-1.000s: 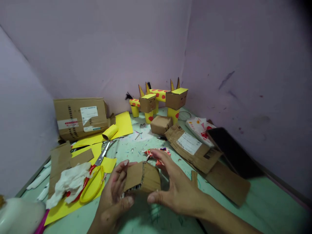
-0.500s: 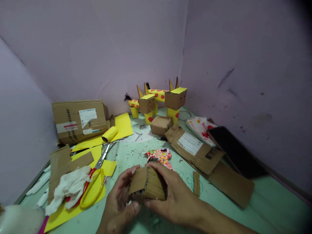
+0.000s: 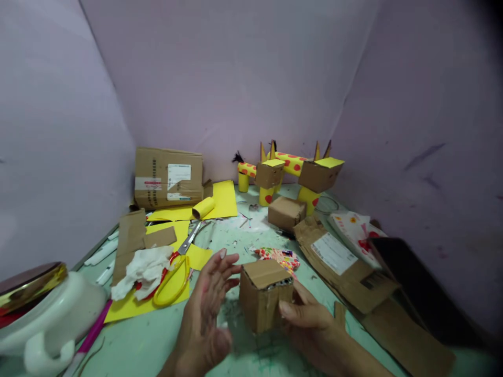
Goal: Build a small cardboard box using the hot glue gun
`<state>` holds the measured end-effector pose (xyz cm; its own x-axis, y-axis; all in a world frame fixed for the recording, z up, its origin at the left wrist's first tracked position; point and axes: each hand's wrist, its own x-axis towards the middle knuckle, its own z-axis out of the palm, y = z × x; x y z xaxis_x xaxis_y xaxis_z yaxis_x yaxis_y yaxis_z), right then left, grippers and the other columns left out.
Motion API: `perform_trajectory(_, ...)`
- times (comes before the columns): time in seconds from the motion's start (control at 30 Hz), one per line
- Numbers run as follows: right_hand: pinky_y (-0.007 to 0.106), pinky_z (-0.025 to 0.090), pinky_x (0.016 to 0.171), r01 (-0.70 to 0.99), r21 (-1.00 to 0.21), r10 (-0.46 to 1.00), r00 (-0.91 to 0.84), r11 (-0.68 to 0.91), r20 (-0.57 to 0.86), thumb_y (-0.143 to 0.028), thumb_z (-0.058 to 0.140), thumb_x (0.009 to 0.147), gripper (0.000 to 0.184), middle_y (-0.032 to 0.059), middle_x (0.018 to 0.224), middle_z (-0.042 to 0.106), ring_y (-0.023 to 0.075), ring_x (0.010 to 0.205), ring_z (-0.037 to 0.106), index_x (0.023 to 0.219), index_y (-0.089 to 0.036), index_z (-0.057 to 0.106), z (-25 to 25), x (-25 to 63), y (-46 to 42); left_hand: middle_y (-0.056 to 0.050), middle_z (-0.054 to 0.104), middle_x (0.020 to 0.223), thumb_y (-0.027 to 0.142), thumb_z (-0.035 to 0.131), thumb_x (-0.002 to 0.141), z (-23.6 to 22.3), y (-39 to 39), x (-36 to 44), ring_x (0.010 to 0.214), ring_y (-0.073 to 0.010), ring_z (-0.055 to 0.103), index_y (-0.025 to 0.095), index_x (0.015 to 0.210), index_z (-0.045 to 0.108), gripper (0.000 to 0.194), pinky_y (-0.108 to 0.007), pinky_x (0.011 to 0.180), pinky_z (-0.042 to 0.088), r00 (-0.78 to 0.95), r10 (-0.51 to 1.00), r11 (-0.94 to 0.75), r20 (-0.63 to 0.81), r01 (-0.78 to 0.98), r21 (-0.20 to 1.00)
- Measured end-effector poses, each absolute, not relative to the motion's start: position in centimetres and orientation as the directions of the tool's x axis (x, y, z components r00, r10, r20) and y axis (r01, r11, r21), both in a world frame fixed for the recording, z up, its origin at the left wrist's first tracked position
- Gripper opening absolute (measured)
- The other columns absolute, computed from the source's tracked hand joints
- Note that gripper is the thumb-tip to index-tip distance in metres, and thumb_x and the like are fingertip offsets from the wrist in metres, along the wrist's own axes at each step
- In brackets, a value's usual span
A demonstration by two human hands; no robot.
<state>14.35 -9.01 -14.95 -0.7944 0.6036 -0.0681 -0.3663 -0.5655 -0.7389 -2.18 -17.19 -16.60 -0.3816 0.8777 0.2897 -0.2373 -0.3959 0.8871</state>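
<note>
Cardboard cube: in the head view, we have the small box (image 3: 251, 301) to the right of the scissors (image 3: 184, 249), our landmark, and a bit nearer us; whether it touches the table (image 3: 137, 340), we cannot tell.
Right hand: ours (image 3: 314, 319) is clamped on the cube's right side, thumb on a near face, the other fingers partly hidden behind.
Left hand: ours (image 3: 206, 309), between scissors and cube, has its fingers spread and curved, palm towards the cube, nothing gripped.
Top flap: this piece (image 3: 264, 272), right of the scissors, shows a rough, corrugated edge; we'd judge it best not pressed hard.
Handling: thin walls probably dent, so we should spread pressure along the corners and let the left palm brace the opposite side before turning it.
Patterned wrapper: this one (image 3: 275, 255), right of the scissors and just beyond the cube, could catch our fingertips, we think.
</note>
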Motion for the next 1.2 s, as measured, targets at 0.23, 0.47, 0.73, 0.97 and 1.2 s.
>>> perform_trajectory(0.23,0.043,0.044,0.098,-0.365,-0.742,0.645,-0.755,-0.563,-0.118,-0.029,0.083,0.056,0.053,0.0082,0.107,0.074,0.0311,0.107,0.064,0.107,-0.021,0.070,-15.3,14.6,-8.7,0.000,0.066,0.056,0.018,0.082,0.056,-13.0,-17.4,-3.1,0.056,-0.0122,0.059,0.019,0.061,0.072,0.012,-0.017,0.054,0.049,-0.754,0.648,-0.242,0.113,-0.063,0.968)
perform_trajectory(0.47,0.043,0.046,0.093,-0.336,-0.788,0.668,-0.733,-0.515,-0.124,-0.034,0.083,0.056,0.061,0.0090,0.107,0.073,0.0322,0.106,0.064,0.113,-0.022,0.066,-15.5,14.5,-8.9,0.001,0.061,0.043,0.026,0.077,0.059,-12.6,-17.5,-3.0,0.031,-0.0079,0.047,0.015,0.064,0.072,0.013,-0.019,0.037,0.037,-0.654,0.750,-0.097,-0.097,-0.255,0.962)
perform_trajectory(0.73,0.031,0.049,0.080,-0.305,-0.850,0.647,-0.761,-0.430,-0.055,-0.036,0.086,0.053,0.070,0.0055,0.105,0.072,0.0270,0.100,0.066,0.117,-0.025,0.061,-15.5,14.5,-8.6,0.002,0.054,0.037,0.039,0.072,0.062,-11.8,-17.7,-2.7,0.030,-0.0051,0.039,0.014,0.057,0.066,0.026,-0.017,0.036,0.025,-0.595,0.788,0.096,-0.160,-0.139,0.986)
perform_trajectory(0.97,0.034,0.049,0.082,-0.264,-0.866,0.624,-0.778,-0.424,-0.069,-0.041,0.086,0.053,0.075,0.0083,0.112,0.069,0.0303,0.106,0.063,0.120,-0.024,0.056,-15.4,14.6,-8.7,0.010,0.027,0.030,0.054,0.072,0.060,-12.5,-17.4,-3.4,0.031,-0.0025,0.020,0.020,0.038,0.036,0.054,-0.018,0.035,0.015,-0.528,0.804,0.077,-0.274,-0.365,0.928)
perform_trajectory(1.2,0.035,0.050,0.081,-0.226,-0.875,0.615,-0.782,-0.429,-0.099,-0.041,0.086,0.052,0.077,0.0081,0.111,0.068,0.0305,0.104,0.064,0.121,-0.024,0.054,-15.1,14.6,-8.8,0.010,0.026,0.029,0.052,0.076,0.057,-12.3,-16.7,-3.2,0.028,-0.0024,0.019,0.021,0.038,0.034,0.055,-0.018,0.033,0.014,-0.491,0.796,0.116,-0.352,-0.448,0.887)
